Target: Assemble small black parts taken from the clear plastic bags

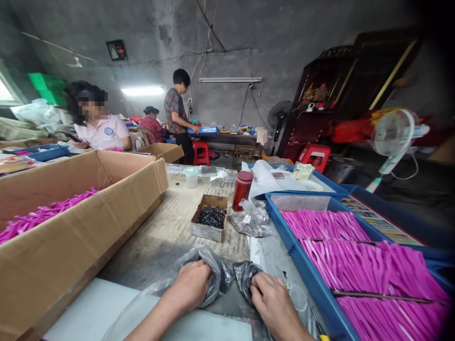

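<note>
At the near middle of the table, my left hand (pixel 195 280) is closed at the mouth of a clear plastic bag (pixel 221 274); its fingertips are hidden in the folds. Dark contents show through that bag's film. Just to the right, my right hand (pixel 270 294) has its fingers curled on a smaller dark plastic bag (pixel 245 277), thumb toward me. What lies inside the dark bag cannot be made out. Beyond both hands stands a small cardboard box (pixel 208 233) of small black metal pieces (pixel 212 217).
On the right, a blue tray (pixel 302 265) holds rows of magenta plastic strips (pixel 366 270). A large cardboard carton (pixel 88 227) with similar pieces fills the left. Behind the small box are a red canister (pixel 242 190), a bag of metal parts (pixel 250 220) and a lidded tub (pixel 191 177). Several people work farther back.
</note>
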Demonstrator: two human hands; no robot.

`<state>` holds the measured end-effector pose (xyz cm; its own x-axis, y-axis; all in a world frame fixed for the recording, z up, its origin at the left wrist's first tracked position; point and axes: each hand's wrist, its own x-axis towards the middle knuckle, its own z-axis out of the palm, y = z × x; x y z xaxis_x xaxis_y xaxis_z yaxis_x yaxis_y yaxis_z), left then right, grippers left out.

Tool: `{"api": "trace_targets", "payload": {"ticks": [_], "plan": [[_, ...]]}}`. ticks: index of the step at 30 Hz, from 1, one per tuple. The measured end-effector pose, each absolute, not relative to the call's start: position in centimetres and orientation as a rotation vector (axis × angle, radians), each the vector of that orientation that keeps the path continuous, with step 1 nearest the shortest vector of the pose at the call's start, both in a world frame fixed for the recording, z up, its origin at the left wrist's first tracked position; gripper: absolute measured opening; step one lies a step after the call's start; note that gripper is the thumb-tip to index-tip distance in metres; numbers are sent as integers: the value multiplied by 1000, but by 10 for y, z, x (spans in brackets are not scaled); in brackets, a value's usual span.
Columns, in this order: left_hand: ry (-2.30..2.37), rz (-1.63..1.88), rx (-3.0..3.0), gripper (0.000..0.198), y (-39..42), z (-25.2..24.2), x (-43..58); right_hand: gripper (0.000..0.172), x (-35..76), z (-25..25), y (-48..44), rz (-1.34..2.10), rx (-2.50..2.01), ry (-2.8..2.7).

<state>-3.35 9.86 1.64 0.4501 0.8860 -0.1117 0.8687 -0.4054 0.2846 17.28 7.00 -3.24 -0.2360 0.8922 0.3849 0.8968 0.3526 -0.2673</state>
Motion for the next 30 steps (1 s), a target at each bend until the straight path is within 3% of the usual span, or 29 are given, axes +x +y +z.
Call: {"api": "trace_targets", "payload": {"ticks": [13, 30], "plan": [[1513, 203, 2393, 23, 89, 19, -37, 19, 172, -27, 67, -21, -1527, -2069], [1457, 79, 2340, 22, 99, 18, -35, 18, 169, -23, 64, 47, -1585, -2055]]}}
